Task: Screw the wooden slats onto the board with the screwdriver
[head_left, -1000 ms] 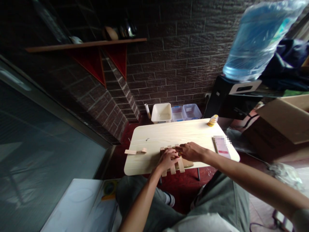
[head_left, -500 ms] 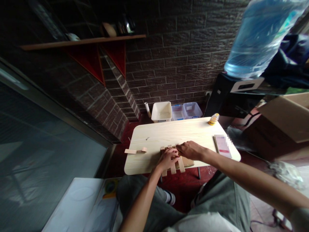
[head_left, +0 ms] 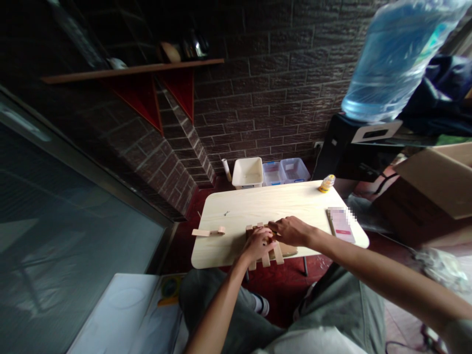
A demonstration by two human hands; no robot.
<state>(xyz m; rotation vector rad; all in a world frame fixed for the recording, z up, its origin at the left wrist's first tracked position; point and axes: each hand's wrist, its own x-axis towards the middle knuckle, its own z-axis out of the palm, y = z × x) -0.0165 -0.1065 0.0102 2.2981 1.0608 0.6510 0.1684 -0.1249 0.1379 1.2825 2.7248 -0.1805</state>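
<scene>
Several pale tan flat strips (head_left: 266,259) stick out over the table's near edge, side by side, on a brown flat piece (head_left: 288,250). Over these strips lies my left hand (head_left: 259,242), its fingers bent and pressed down on them. My right hand (head_left: 291,229) is closed just to the right and touches the same work; what its fingers grip is too small to make out. Both hands hide the middle of the strips. To the left, a roll of tan tape or strip (head_left: 221,230) lies with its loose end (head_left: 201,232) past the table edge.
The light wooden table (head_left: 236,204) also bears a small yellow-capped bottle (head_left: 326,183), a phone-like slab (head_left: 341,225) and a tiny dark item (head_left: 226,213). Beyond it stand a cream bin (head_left: 248,172) and clear boxes (head_left: 295,169). A cardboard box (head_left: 431,182) sits at right.
The whole view has shifted slightly downward in the picture. Both hands stay at the strips, with only a slight shift of the fingers.
</scene>
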